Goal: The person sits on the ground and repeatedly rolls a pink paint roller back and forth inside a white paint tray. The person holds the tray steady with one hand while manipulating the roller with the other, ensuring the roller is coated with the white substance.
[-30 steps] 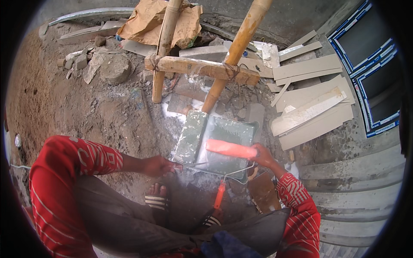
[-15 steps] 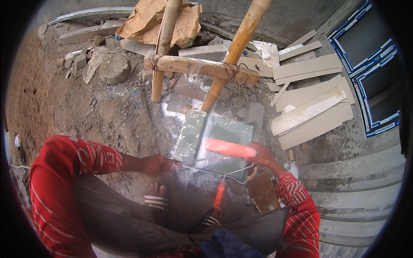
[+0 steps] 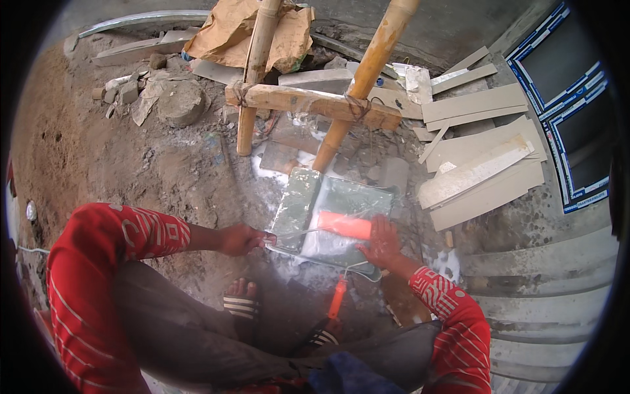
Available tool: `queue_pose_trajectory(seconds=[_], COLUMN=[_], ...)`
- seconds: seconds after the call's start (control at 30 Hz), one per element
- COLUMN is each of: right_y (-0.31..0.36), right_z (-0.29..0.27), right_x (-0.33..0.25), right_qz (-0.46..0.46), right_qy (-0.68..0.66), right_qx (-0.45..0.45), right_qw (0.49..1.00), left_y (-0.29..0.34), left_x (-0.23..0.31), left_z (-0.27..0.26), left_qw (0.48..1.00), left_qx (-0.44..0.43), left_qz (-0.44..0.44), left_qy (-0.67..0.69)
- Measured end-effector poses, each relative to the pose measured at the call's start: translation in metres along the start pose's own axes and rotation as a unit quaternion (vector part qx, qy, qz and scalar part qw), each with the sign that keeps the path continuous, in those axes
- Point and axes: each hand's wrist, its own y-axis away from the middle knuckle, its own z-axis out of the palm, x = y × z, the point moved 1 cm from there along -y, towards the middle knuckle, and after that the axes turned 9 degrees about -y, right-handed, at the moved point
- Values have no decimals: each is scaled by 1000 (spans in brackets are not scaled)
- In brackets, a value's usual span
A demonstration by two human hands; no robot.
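Observation:
A green paint tray (image 3: pixel 298 197) holding white paint lies on the ground before me. An orange roller sleeve (image 3: pixel 344 225) lies across it, wet with white. My right hand (image 3: pixel 384 246) rests on the sleeve's right end, fingers laid out over it and thumb apart. At the tray's left edge my left hand (image 3: pixel 246 240) is closed on a thin pale rod (image 3: pixel 289 235) that reaches toward the sleeve. An orange handle (image 3: pixel 338 297) with a bent wire stands out from the tray's near edge, close to my right foot.
Bamboo poles (image 3: pixel 364 72) with a wooden crosspiece (image 3: pixel 308 102) stand just beyond the tray. Rubble (image 3: pixel 177 102) and crumpled brown paper (image 3: pixel 226 33) lie at the back. Board offcuts (image 3: pixel 482 171) are at the right, near a blue-taped frame (image 3: pixel 558 151). White paint (image 3: pixel 446 262) is spilled on the ground.
My right hand has shifted slightly left and its fingers now lie over the sleeve's end instead of around it. The sleeve lies more level. My left hand has barely moved.

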Motion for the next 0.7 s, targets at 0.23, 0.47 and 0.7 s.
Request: queue_pose_trajectory(seconds=[0.23, 0.47, 0.7], right_y=[-50, -101, -115], right_z=[9, 24, 38], right_x=[-38, -92, -74], right_qz=[73, -160, -127], right_qy=[116, 47, -67], right_qx=[22, 64, 150], right_qw=[990, 984, 978], left_y=[3, 10, 7], left_x=[2, 3, 8], left_z=[-6, -12, -11], left_qw=[1000, 1000, 1000], left_qx=[-7, 0, -11], left_qz=[-10, 11, -8], left_qy=[23, 10, 9])
